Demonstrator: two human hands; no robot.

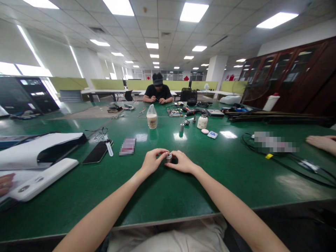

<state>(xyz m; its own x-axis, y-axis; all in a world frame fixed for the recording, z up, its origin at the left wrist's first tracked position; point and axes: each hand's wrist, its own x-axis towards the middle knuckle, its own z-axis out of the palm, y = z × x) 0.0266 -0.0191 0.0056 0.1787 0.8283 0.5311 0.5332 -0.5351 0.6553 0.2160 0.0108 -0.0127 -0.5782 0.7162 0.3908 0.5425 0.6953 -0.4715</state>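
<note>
A small silver metal cylinder [168, 159] stands upright on the green table between my two hands, with dark detail on its top face. My left hand [153, 161] has its thumb and fingertips closed at the cylinder's upper left edge. Whether a tiny part is also pinched there is too small to tell. From the other side, my right hand [183, 162] curls its thumb and index finger round the cylinder's right side. Farther off stands a second metal cylinder [181, 128], apart from both hands.
A phone [95, 153] and a white device [47, 178] lie left. A bagged cup [152, 120] and white jar [202, 121] stand ahead. Black cables [288, 166] run right, near another person's hand [321, 142]. Someone in black [158, 92] sits opposite.
</note>
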